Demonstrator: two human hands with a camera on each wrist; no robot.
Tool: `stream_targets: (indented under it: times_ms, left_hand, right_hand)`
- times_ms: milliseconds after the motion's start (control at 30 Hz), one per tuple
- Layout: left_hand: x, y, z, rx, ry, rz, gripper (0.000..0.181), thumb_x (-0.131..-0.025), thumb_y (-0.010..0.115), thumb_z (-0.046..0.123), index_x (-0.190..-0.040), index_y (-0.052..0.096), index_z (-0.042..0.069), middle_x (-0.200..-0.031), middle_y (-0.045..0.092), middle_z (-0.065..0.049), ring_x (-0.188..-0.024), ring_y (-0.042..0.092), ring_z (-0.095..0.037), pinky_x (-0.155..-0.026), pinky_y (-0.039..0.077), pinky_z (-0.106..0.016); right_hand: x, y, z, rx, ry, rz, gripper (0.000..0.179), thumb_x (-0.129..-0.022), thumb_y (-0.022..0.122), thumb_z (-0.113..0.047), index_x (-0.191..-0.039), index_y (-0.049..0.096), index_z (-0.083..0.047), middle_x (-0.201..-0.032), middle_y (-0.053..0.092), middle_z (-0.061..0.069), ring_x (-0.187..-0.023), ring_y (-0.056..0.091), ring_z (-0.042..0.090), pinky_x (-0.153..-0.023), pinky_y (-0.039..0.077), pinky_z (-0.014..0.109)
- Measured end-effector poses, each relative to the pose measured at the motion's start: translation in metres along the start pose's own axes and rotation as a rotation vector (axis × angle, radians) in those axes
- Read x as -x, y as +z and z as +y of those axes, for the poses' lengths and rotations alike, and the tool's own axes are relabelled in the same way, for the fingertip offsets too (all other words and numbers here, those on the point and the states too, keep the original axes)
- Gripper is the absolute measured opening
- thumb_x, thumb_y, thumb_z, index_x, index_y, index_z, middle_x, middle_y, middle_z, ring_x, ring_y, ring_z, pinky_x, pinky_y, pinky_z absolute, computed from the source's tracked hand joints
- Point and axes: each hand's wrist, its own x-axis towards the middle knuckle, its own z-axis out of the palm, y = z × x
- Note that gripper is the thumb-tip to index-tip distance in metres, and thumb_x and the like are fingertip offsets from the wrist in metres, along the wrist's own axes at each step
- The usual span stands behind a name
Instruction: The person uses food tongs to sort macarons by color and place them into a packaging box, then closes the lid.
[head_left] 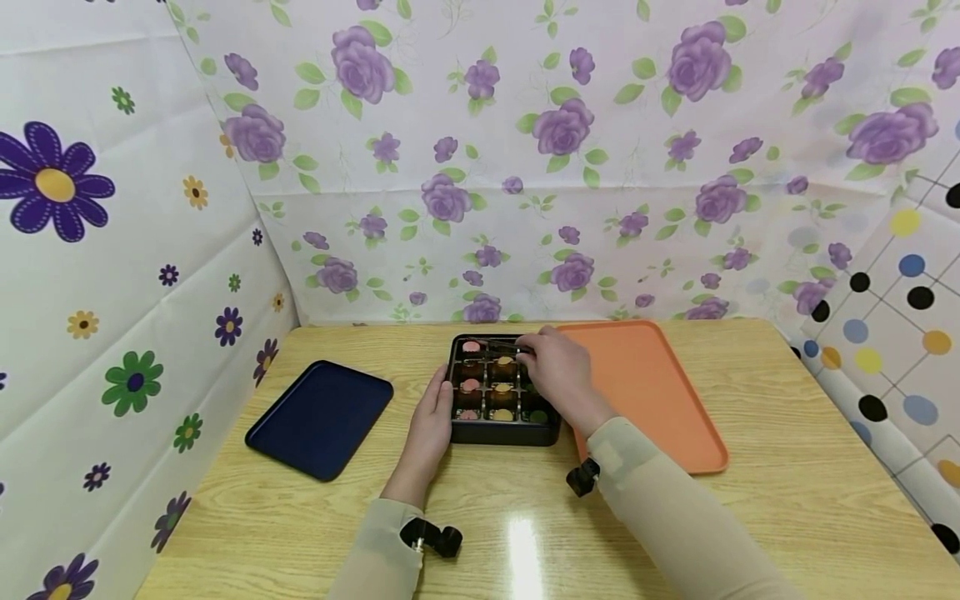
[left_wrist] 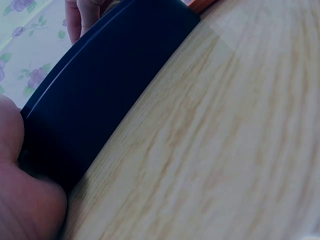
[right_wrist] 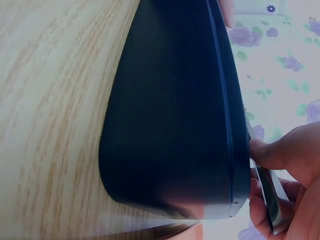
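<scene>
A black box [head_left: 504,432] holds small round sweets in a grid of compartments: pink ones at left, yellow in the middle, a dark green one [head_left: 535,416] at near right. My left hand [head_left: 431,410] lies along the box's left wall with its fingers fairly straight, touching it. Over the box's far right part, my right hand [head_left: 561,372] grips slim metal tongs [right_wrist: 272,197]. Their tips point left, close to the pink sweet [head_left: 471,347] in the far left compartment; I cannot tell whether they touch it. The right hand covers some right-hand compartments.
A dark blue tray [head_left: 321,419] lies on the wooden table [head_left: 480,517] left of the box. The orange tray [head_left: 637,367] is right of the box, partly under the right forearm. Flowered cloth [head_left: 450,200] hangs behind the table.
</scene>
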Motion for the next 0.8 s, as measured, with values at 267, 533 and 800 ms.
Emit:
stream_targets:
  times_ms: [267, 533, 800]
  left_hand:
    - [0.0001, 0.0012, -0.0003, 0.008, 0.004, -0.002, 0.057, -0.124, 0.036, 0.038, -0.178, 0.028, 0.021, -0.18, 0.029, -0.007, -0.167, 0.021, -0.036, -0.131, 0.023, -0.064]
    - [0.0002, 0.001, 0.0023, -0.021, 0.0, -0.002, 0.059, -0.124, 0.035, 0.039, -0.178, 0.025, 0.019, -0.181, 0.027, -0.01, -0.166, 0.022, -0.037, -0.131, 0.024, -0.064]
    - [-0.0005, -0.0001, 0.0024, -0.039, -0.014, 0.0, 0.059, -0.124, 0.035, 0.039, -0.179, 0.024, 0.02, -0.181, 0.026, -0.012, -0.165, 0.023, -0.041, -0.13, 0.024, -0.066]
  right_hand:
    - [0.0011, 0.0014, -0.0001, 0.007, 0.016, -0.006, 0.025, -0.108, 0.076, -0.031, -0.131, 0.083, -0.023, -0.103, 0.067, 0.002, -0.066, 0.057, 0.015, -0.059, 0.052, 0.037]
    - [0.0021, 0.001, -0.0001, 0.016, 0.018, -0.009, 0.027, -0.109, 0.075, -0.032, -0.133, 0.082, -0.023, -0.105, 0.068, 0.002, -0.066, 0.058, 0.015, -0.059, 0.052, 0.036]
    - [0.0018, 0.0016, 0.001, 0.005, 0.024, -0.014, 0.029, -0.108, 0.076, -0.034, -0.135, 0.081, -0.023, -0.107, 0.068, 0.003, -0.068, 0.059, 0.016, -0.06, 0.052, 0.037]
